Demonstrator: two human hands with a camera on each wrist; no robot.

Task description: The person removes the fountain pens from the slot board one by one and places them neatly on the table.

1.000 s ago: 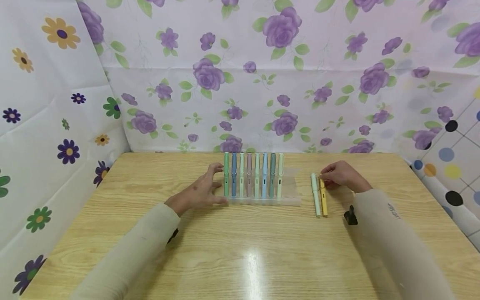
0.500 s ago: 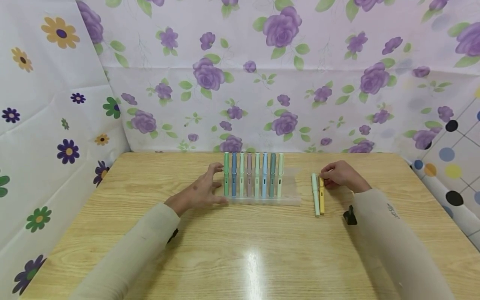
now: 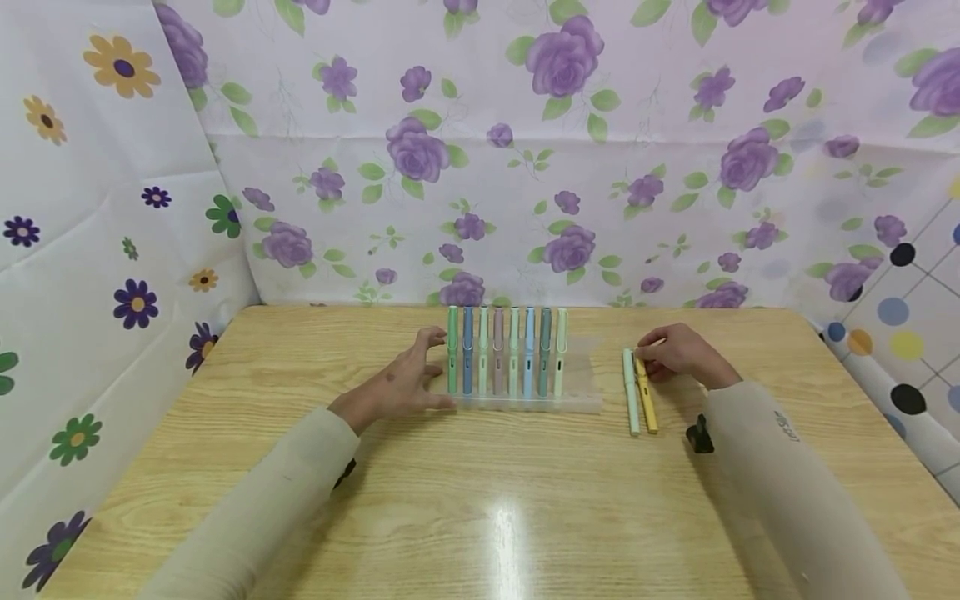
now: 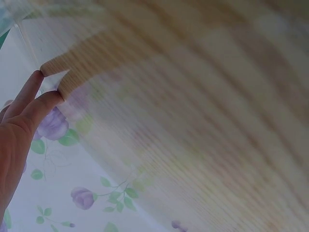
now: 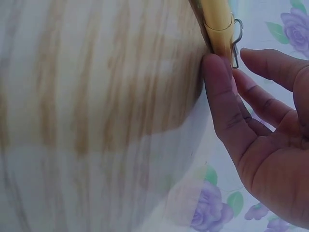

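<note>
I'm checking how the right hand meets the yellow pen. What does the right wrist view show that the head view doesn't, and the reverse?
Only the right wrist view shows the pen's metal clip and a fingertip pressed against the barrel. Only the head view shows the clear tray of upright pens, the pale green pen beside the yellow one, and the left hand at the tray's end. Both show the right hand touching the yellow pen on the wooden table.

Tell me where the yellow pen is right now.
In the head view the yellow pen lies on the table's right side, beside the pale green pen, with the right hand pinching its far end.
</note>
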